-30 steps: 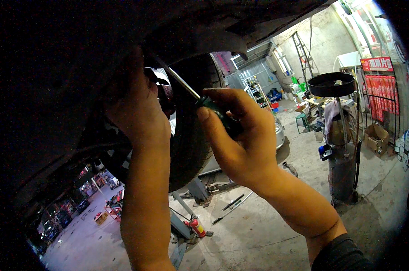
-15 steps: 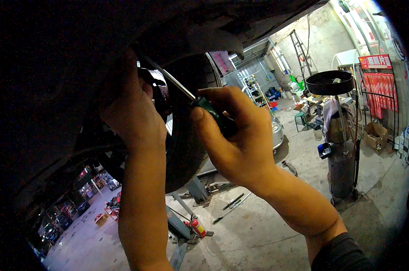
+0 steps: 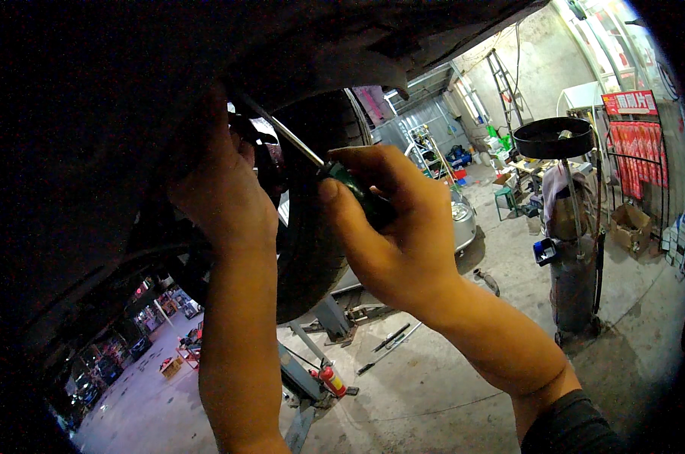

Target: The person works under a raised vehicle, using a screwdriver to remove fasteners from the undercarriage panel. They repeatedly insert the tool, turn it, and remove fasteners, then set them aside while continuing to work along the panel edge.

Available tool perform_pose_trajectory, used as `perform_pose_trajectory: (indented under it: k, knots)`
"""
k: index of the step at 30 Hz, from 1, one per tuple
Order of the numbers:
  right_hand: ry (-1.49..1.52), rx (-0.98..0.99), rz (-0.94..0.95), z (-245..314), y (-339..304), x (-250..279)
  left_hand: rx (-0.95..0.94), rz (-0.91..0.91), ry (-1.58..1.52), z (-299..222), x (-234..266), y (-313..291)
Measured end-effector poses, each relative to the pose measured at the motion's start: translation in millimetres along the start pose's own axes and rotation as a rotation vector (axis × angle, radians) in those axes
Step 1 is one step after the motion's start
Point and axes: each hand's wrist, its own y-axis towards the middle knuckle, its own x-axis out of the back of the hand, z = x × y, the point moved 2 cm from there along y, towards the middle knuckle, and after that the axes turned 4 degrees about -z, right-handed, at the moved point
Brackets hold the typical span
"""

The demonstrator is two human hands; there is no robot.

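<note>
Green-handled screwdriver (image 3: pixel 350 185) held up beside the tyre (image 3: pixel 312 250), its shaft tip lost in the dark wheel arch (image 3: pixel 130 113). Right hand (image 3: pixel 391 231) in a closed grip around the handle. Left hand (image 3: pixel 225 200) presses into the shadow; its fingers are hidden, grip cannot be told.

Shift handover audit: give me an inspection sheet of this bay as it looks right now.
Surface: concrete floor, bare patches, tools lying on it.
Job's things: green-handled screwdriver, shaft angled up into the dark wheel arch beside the tyre.
Clutter: long tools on floor, red extinguisher, cardboard box.
Grippers: right hand grips the screwdriver; left hand pressed up in the arch.
Cables: nothing seen.
Surroundings: oil drain stand, ladder, silver car.
</note>
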Motion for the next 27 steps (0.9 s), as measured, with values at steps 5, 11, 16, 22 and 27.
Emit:
perform_pose_trajectory:
  k: [5, 11, 16, 22, 27]
  knots:
    - [0.048, 0.066, -0.129, -8.1, 0.5, -9.9, -0.088, 0.036, 0.014, -27.9, -7.1, -22.3]
    - [0.348, -0.299, -0.095, 3.7, -17.3, -21.8, 0.001, -0.057, -0.008, 0.5, 4.2, 2.3]
    - [0.577, -0.638, -0.018, 14.9, -21.7, -31.9, 0.031, -0.06, 0.074, -6.2, 15.3, -6.7]
    - [0.378, -0.39, -0.186, 13.2, -21.9, -32.9, 0.104, 0.026, 0.11, -18.4, 47.7, -29.7]
    - [0.432, -0.562, -0.108, 35.3, -27.7, -33.2, 0.057, 0.058, 0.359, -28.8, 142.4, -81.7]
